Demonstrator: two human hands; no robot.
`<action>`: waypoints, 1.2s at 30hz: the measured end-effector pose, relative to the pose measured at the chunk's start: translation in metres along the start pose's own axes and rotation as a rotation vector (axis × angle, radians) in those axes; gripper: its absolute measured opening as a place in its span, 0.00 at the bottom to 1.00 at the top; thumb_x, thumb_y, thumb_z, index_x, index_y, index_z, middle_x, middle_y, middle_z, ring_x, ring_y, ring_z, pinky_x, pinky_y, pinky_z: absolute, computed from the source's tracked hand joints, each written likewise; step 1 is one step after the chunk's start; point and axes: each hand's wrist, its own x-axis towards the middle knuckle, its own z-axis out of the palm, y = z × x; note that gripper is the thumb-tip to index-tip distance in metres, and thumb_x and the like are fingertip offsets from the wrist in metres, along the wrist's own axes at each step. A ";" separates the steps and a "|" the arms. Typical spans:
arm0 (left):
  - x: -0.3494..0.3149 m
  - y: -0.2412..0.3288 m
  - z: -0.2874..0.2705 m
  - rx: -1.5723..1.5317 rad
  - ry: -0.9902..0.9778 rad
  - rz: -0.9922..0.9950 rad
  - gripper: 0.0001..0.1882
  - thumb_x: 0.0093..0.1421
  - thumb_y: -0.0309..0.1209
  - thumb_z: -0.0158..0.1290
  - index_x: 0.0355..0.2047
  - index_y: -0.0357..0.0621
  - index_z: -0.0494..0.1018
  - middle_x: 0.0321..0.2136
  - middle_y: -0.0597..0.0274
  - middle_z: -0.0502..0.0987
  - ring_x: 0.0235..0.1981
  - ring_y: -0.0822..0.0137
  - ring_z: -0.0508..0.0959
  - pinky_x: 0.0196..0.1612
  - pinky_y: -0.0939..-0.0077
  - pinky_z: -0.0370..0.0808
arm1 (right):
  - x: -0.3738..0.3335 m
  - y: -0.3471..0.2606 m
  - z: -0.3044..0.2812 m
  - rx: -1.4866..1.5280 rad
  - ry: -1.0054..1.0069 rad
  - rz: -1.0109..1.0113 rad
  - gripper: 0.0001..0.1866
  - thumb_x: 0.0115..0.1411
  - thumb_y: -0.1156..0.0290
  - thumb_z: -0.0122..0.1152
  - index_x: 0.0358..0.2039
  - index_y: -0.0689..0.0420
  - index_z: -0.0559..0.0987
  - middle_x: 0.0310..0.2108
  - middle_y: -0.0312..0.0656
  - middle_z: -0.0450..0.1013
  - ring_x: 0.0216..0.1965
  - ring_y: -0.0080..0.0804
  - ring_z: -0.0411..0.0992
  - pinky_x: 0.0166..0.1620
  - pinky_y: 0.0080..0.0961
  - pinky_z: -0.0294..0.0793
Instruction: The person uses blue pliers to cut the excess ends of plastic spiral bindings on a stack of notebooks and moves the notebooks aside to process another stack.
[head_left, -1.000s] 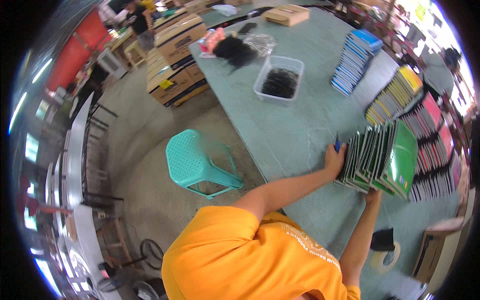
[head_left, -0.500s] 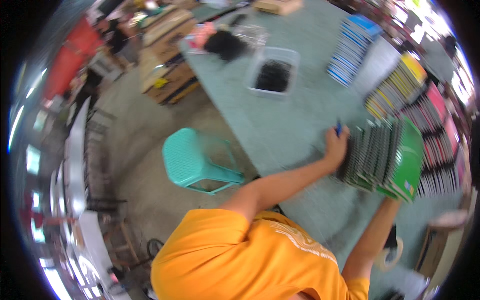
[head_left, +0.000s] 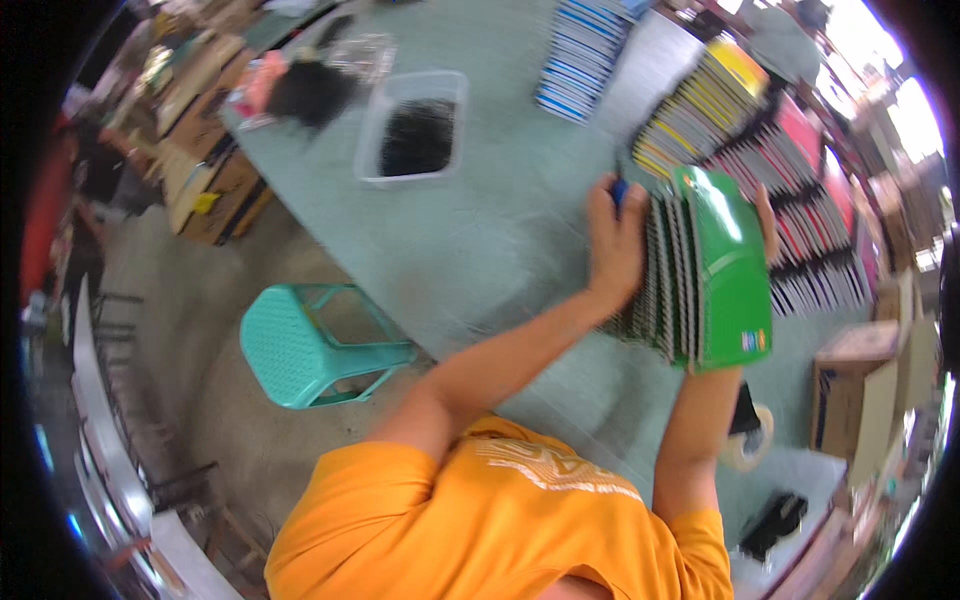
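Between my two hands is a stack of spiral notebooks (head_left: pixel 727 270) with glossy green covers, held above the table, the coil bindings turned toward my left hand. My left hand (head_left: pixel 614 245) presses against the coil side. It also grips a small blue-handled tool (head_left: pixel 620 190) with a thin dark tip; its exact kind is unclear. My right hand (head_left: pixel 768 228) wraps the far side of the stack, mostly hidden behind the green covers, with only some fingers showing at the right edge.
Stacks of blue (head_left: pixel 583 60), yellow (head_left: pixel 700 108) and pink notebooks (head_left: pixel 775 150) line the table's far right. A clear plastic tub (head_left: pixel 370 130) holds black pieces. Nearby are a tape roll (head_left: pixel 750 440), an open carton (head_left: pixel 850 385) and a green stool (head_left: pixel 290 345).
My view has turned right, so the table and stool appear farther left. The notebook stack has tilted, and its front green cover now faces me more. Both hands keep hold of it.
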 end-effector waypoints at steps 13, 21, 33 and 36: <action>0.003 0.025 0.017 -0.003 -0.028 0.136 0.26 0.62 0.43 0.42 0.51 0.33 0.57 0.43 0.52 0.65 0.46 0.65 0.65 0.52 0.74 0.59 | -0.011 -0.064 0.036 0.810 -0.172 0.213 0.22 0.60 0.64 0.46 0.54 0.57 0.60 0.49 0.53 0.64 0.50 0.38 0.65 0.54 0.33 0.66; 0.006 0.035 0.028 0.166 -0.104 0.147 0.25 0.61 0.42 0.42 0.48 0.31 0.59 0.43 0.46 0.65 0.48 0.58 0.65 0.52 0.69 0.59 | 0.005 -0.030 0.025 0.269 -0.164 -0.357 0.21 0.61 0.62 0.44 0.52 0.56 0.62 0.52 0.61 0.60 0.51 0.46 0.64 0.54 0.38 0.64; -0.007 -0.033 -0.062 0.503 -0.248 -0.288 0.17 0.57 0.38 0.47 0.40 0.36 0.65 0.33 0.50 0.70 0.36 0.60 0.71 0.40 0.66 0.66 | -0.086 0.087 -0.053 0.544 0.220 0.667 0.28 0.61 0.54 0.41 0.56 0.59 0.59 0.54 0.54 0.61 0.53 0.44 0.63 0.55 0.40 0.63; -0.034 -0.059 -0.053 0.460 -0.155 -0.299 0.15 0.56 0.32 0.47 0.41 0.36 0.64 0.35 0.48 0.70 0.39 0.57 0.70 0.43 0.64 0.66 | -0.119 0.100 -0.037 0.670 0.173 0.828 0.30 0.61 0.53 0.40 0.57 0.59 0.59 0.54 0.51 0.61 0.53 0.44 0.62 0.55 0.41 0.63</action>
